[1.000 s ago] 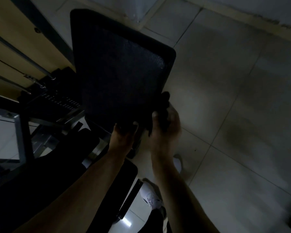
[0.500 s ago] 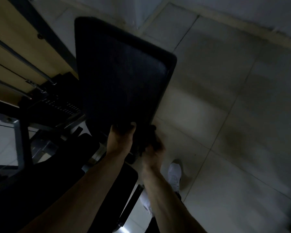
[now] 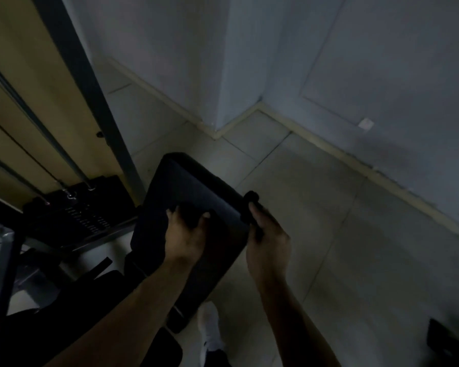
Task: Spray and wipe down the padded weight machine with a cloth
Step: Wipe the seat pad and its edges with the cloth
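The left hand (image 3: 183, 238) is resting on the black pad (image 3: 196, 184) beside the weight stack (image 3: 88, 210), its grip curling around a dark cloth (image 3: 189, 216). The right hand (image 3: 266, 241) is clasping a dark bottle (image 3: 250, 205) against the pad's right edge.

Blk pad (image 3: 196, 186) tilted; dark cloth (image 3: 191, 217) on it.
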`<state>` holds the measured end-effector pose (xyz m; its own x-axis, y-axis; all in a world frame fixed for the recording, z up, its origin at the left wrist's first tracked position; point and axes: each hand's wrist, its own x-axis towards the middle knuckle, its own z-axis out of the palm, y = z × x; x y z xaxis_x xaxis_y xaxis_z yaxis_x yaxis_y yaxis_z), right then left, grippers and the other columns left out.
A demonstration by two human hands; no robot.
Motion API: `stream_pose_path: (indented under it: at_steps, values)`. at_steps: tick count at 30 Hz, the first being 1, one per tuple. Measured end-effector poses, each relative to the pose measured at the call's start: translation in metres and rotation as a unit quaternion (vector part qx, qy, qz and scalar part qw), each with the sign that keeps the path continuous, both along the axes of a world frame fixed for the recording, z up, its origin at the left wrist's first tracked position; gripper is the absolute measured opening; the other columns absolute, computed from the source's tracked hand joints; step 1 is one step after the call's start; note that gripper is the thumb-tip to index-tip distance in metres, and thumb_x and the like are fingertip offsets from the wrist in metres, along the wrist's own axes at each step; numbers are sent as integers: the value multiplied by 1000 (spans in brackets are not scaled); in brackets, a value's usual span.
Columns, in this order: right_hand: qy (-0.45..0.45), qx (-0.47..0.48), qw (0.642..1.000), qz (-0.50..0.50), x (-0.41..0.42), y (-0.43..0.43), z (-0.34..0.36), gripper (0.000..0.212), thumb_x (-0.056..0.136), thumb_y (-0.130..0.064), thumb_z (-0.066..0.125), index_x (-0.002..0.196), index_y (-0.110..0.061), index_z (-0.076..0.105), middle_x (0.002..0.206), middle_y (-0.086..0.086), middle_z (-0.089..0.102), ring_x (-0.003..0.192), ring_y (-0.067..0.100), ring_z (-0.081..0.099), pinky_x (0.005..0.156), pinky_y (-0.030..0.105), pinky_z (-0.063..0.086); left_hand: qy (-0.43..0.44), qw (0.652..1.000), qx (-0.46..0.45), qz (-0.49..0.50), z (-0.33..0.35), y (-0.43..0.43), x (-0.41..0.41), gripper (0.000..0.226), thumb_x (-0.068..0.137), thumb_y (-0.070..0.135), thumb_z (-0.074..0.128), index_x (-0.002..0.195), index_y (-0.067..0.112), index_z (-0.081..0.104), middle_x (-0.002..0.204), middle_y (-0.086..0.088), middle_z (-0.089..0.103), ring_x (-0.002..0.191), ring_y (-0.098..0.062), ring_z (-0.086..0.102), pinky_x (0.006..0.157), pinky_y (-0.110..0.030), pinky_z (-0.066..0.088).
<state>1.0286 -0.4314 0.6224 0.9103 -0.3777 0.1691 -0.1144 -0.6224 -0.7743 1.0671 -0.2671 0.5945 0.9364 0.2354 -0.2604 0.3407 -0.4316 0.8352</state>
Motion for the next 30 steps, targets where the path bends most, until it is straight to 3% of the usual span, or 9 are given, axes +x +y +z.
stream_pose_path:
  at_steps: [3,7,13,17,18,20,22,25,30]
  values:
    - [12,-156,982,102,28,-1,15,52,90,-6,71,134,-34,67,129,-7,72,109,16,72,84,38,63,19,998,3,64,-1,4,21,87,95,66,51,157,10,29,166,-21,19,149,-43,26,119,-51,30]
    - [7,-176,962,207,74,28,34,48,97,-9,64,140,-32,60,141,-12,64,117,12,67,87,32,60,36,986,-10,163,-1,19,54,79,101,57,44,161,11,20,170,-16,8,153,-41,20,122,-53,24]
    - [20,-143,940,310,152,84,37,46,99,-10,63,143,-22,59,139,-2,66,117,18,69,91,39,60,45,980,-46,188,-29,57,78,84,92,75,31,155,19,34,157,-8,42,142,-32,43,115,-50,39]
    - [73,-158,901,398,200,108,46,43,103,-16,57,144,-31,60,146,-12,59,129,8,58,114,30,42,30,990,-11,140,-43,74,71,56,102,56,42,148,25,46,137,6,59,115,-8,56,92,-25,46]
    - [96,-173,881,430,213,116,48,41,104,-17,55,142,-32,61,145,-13,59,129,8,58,115,27,38,12,990,6,142,-48,77,67,51,103,54,43,147,27,48,133,12,59,114,-5,55,87,-19,43]
    - [161,-220,832,483,236,128,61,37,105,-21,51,137,-33,64,139,-11,63,124,13,60,109,28,44,-4,990,2,144,-55,77,61,54,101,59,44,148,31,46,138,16,56,126,-7,53,97,-21,44]
    - [245,-299,752,535,258,152,66,34,105,-24,49,134,-31,65,133,-5,66,118,18,62,102,34,50,39,979,-35,196,-67,78,50,76,94,72,49,155,29,37,155,12,43,144,-16,40,116,-38,39]
    - [314,-427,621,578,274,195,60,27,104,-23,53,124,-21,71,120,3,70,105,22,65,92,38,56,113,945,-140,274,-90,81,33,98,82,81,57,159,28,28,165,6,29,152,-23,28,123,-45,29]
    - [356,-495,507,609,265,247,18,23,103,-25,59,119,-11,68,112,4,68,101,23,65,84,34,55,189,904,-205,324,-135,94,8,107,82,78,59,163,21,20,171,-1,7,156,-26,17,126,-44,21]
